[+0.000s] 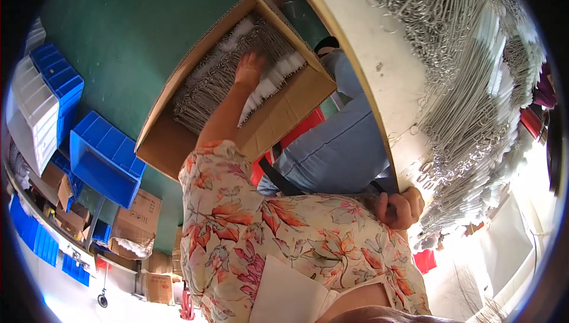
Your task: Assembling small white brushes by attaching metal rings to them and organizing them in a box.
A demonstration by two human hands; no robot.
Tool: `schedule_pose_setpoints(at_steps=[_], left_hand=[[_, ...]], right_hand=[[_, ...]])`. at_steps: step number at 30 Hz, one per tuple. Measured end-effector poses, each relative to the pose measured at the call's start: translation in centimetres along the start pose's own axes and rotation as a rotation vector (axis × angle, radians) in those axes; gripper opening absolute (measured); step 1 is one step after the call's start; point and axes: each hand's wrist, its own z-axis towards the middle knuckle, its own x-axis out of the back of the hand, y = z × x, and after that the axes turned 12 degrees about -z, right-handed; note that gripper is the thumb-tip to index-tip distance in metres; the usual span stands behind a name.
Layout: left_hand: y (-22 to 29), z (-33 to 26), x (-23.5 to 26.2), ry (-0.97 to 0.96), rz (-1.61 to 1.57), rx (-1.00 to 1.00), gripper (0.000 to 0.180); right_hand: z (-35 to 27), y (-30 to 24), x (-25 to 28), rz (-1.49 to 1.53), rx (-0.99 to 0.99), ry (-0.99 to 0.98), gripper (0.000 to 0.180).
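Observation:
My left hand (250, 69) reaches down into a large open cardboard box (284, 106) on my left. Its fingers are stretched out and a little blurred, resting on or just above the brushes. Thin looped-wire brushes (207, 86) with white bristles lie in rows inside that box. At the near edge of the pale table (385, 74), my right hand (402, 209) is closed with curled fingers; anything within them is hidden. Beside it on the tabletop lies a big heap of similar wire brushes (456, 86), with metal loops and white bristle ends.
Blue plastic bins (109, 160) and a white bin (35, 112) stand on the green floor (130, 21) to the left. More cardboard boxes (135, 219) sit behind them. The table's curved edge runs between the box and the brush heap. My legs (332, 151) are between box and table.

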Motion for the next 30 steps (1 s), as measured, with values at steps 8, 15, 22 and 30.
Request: schedule_pose_setpoints(at_steps=[8, 15, 22, 30], left_hand=[[-3.4, 0.8, -2.8, -0.387, 0.23, -0.059, 0.031], [-2.2, -8.1, -3.2, -0.192, 0.125, 0.173, 0.028], [-0.5, -7.7, -3.3, -0.18, 0.067, 0.279, 0.028], [2.3, -3.9, -1.5, -0.46, 0.26, 0.136, 0.036]], right_hand=[[-0.3, 0.0, -0.3, 0.043, 0.001, 0.03, 0.018], [-0.1, 0.1, -0.1, 0.036, 0.038, 0.055, 0.018], [-0.4, 0.2, -0.3, 0.028, -0.032, 0.057, 0.018], [-0.1, 0.1, -0.2, 0.016, -0.009, 0.036, 0.021]])
